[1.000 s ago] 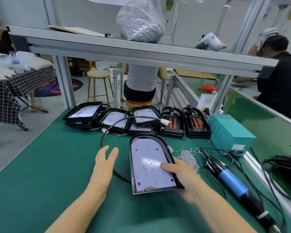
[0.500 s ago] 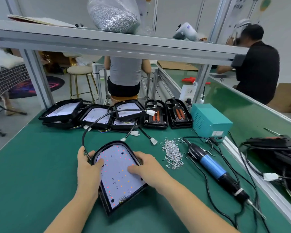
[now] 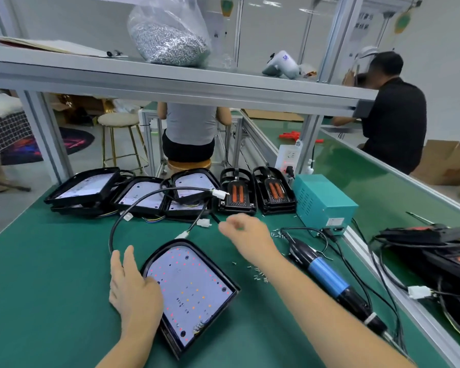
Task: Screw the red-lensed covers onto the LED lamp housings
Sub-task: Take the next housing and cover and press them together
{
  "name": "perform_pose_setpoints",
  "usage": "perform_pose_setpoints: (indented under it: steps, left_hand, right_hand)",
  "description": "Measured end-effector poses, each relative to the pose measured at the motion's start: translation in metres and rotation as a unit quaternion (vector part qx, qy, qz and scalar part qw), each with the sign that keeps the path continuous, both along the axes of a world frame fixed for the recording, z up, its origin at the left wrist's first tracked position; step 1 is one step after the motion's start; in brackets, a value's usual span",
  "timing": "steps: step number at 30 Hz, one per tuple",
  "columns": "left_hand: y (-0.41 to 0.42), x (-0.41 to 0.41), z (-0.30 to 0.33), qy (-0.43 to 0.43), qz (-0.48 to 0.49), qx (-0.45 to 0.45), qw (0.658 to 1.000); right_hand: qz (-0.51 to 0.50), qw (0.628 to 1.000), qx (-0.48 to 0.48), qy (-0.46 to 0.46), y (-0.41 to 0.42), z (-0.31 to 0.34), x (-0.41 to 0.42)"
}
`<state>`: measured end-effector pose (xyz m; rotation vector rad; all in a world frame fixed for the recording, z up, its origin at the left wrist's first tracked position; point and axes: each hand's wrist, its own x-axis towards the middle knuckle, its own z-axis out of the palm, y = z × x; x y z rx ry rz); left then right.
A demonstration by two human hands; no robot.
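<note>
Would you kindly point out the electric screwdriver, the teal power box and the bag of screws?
Electric screwdriver (image 3: 325, 277), head view, on its blue grip.
Teal power box (image 3: 329, 196), head view, on its top face.
Bag of screws (image 3: 168, 43), head view, on the screw heap inside.

Your desk (image 3: 51, 274) wears a matt green mat, faintly textured. The lamp housing (image 3: 225, 277) in front of you is glossy black plastic around a smooth, pale LED board (image 3: 189, 285). The electric screwdriver (image 3: 327, 277) has a shiny blue sleeve on a black plastic body. Above you, brushed aluminium framing (image 3: 170, 83) carries a clear, crinkled plastic bag (image 3: 168, 33) of bright metal screws. The teal box (image 3: 322, 200) looks like painted sheet metal.
</note>
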<state>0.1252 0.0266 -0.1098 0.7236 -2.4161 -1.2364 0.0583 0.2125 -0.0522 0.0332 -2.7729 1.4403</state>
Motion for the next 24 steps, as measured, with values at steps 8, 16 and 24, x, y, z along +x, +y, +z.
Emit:
perform_pose_setpoints:
  steps: [8, 16, 24]
  left_hand:
    - [0.0, -0.003, -0.001, -0.032, 0.003, 0.027, 0.999]
    - [0.0, -0.013, -0.001, -0.066, 0.032, 0.001, 0.997]
    - [0.005, -0.018, -0.002, -0.044, 0.078, -0.03, 0.996]
  right_hand:
    - [-0.201, 0.959, 0.199, -0.018, 0.04, 0.001, -0.101]
    - [-0.207, 0.952, 0.222, -0.029, 0.036, -0.015, -0.128]
    - [-0.204, 0.948, 0.243, -0.037, 0.032, -0.009, -0.138]
